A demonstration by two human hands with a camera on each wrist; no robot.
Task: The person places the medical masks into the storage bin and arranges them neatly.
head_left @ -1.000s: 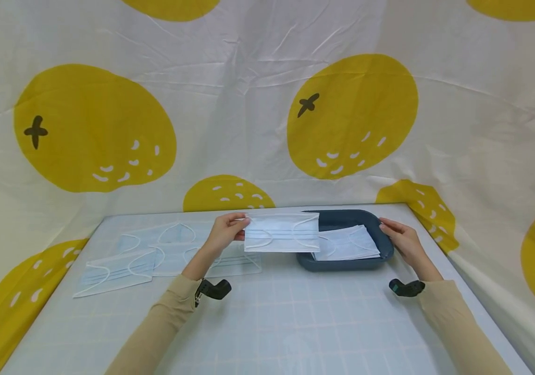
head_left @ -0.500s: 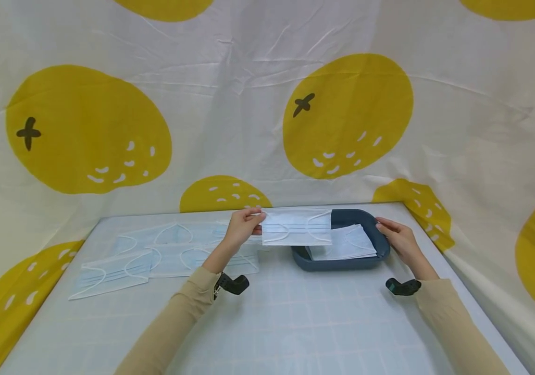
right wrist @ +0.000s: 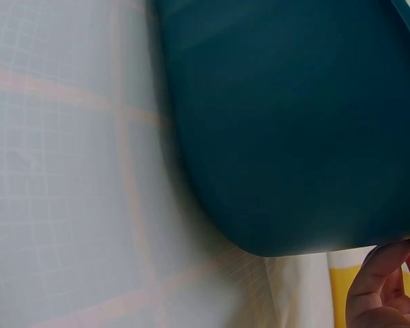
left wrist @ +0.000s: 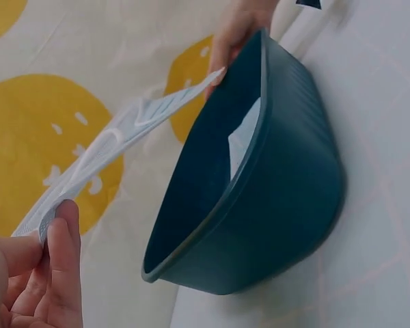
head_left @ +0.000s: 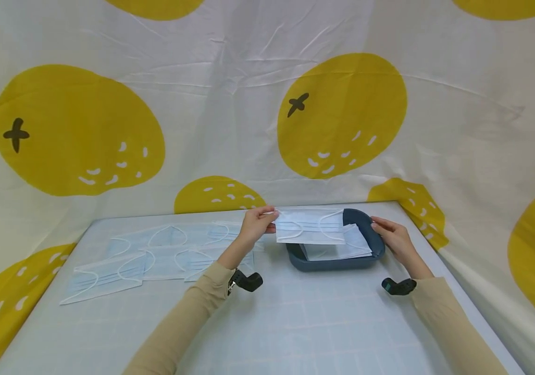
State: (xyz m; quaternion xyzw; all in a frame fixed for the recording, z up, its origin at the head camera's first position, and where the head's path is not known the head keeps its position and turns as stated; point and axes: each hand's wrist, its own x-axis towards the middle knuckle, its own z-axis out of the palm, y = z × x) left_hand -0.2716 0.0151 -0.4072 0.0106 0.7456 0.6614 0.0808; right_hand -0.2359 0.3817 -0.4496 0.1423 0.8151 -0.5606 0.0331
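Observation:
In the head view, my left hand (head_left: 257,226) pinches a pale blue face mask (head_left: 310,227) by its left end. The mask with white ear loops hangs flat over the left part of a dark blue plastic bin (head_left: 330,265). Several more masks (head_left: 361,244) lie inside the bin, partly hidden behind the held one. My right hand (head_left: 397,240) grips the bin's rim at its right end. The left wrist view has thumb and fingers of the left hand (left wrist: 37,273) on the mask's edge, with the mask (left wrist: 119,137) slanting above the bin's opening.
Several face masks (head_left: 169,260) lie spread and overlapping on the left of the table (head_left: 295,323), which has a pale gridded cover. Behind the table hangs a white cloth (head_left: 229,104) with yellow fruit shapes. The bin stands near the table's back edge.
My left hand has carried the mask to the right, from beside the bin to over its left part. The right hand stays at the bin's rim. The head view has shifted slightly.

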